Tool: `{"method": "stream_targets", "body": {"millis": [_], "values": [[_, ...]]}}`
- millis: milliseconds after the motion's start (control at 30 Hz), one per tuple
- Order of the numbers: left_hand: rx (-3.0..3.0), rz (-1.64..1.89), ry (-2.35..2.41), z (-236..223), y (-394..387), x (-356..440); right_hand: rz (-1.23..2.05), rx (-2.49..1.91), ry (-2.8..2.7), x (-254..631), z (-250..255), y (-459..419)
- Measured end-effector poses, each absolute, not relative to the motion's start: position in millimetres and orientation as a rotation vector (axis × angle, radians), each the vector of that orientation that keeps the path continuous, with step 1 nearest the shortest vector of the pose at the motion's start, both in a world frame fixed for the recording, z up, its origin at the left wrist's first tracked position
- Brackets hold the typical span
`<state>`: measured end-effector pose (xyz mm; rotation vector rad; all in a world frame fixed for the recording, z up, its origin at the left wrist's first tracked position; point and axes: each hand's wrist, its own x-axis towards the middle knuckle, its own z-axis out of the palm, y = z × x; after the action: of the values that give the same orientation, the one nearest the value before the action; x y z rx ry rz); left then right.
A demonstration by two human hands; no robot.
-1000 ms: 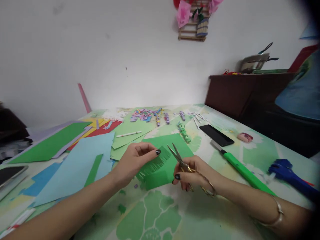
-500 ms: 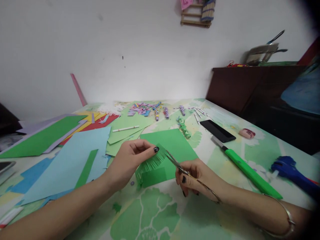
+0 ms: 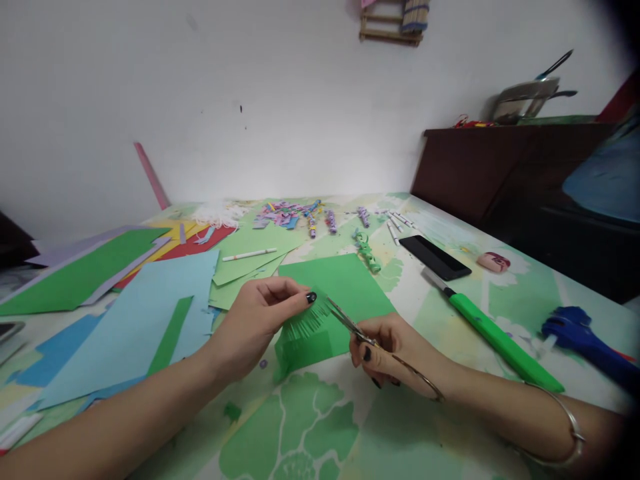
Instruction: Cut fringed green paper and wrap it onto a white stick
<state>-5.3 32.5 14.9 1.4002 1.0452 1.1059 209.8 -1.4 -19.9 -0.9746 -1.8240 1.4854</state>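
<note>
My left hand (image 3: pixel 260 319) pinches the top edge of a folded green paper strip (image 3: pixel 303 337) that is cut into a fine fringe. My right hand (image 3: pixel 395 352) grips small gold-handled scissors (image 3: pixel 350 324), whose blades point up-left and meet the fringe's right end. Both hands rest low over the green floral tablecloth (image 3: pixel 310 427), in front of a larger green sheet (image 3: pixel 345 287).
Light blue (image 3: pixel 150 313), green and red paper sheets lie at left. A black phone (image 3: pixel 434 257), green-handled utility knife (image 3: pixel 495 340), blue tool (image 3: pixel 580 333) and pink eraser (image 3: pixel 494 261) lie at right. Rolled paper bits (image 3: pixel 310 220) sit near the wall. A dark cabinet (image 3: pixel 500 173) stands at right.
The scissors have swung from upright to a low slant, and their blades have closed in on the fringe's right end. My left hand keeps its pinch. The view tilted down slightly.
</note>
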Motion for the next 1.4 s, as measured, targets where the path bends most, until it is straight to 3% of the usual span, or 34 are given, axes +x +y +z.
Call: {"method": "stream_targets", "body": {"millis": [233,533,800,1400], "values": [[1.377,1.173,1.144,22.3,32.7,-9.0,1.446,-1.015,-1.813,211.6,-24.5,2.0],[1.618,0.840,1.068,21.8,25.9,-3.9,1.390,-1.015,-1.516,204.1,-14.2,-0.5],[1.653,0.752,1.073,14.6,23.8,-0.5,1.432,-1.125,-1.493,195.1,-11.8,-7.4],[1.327,0.889,1.019,13.6,26.9,-3.1,1.423,-1.185,-1.819,204.1,-7.2,-6.9]]}}
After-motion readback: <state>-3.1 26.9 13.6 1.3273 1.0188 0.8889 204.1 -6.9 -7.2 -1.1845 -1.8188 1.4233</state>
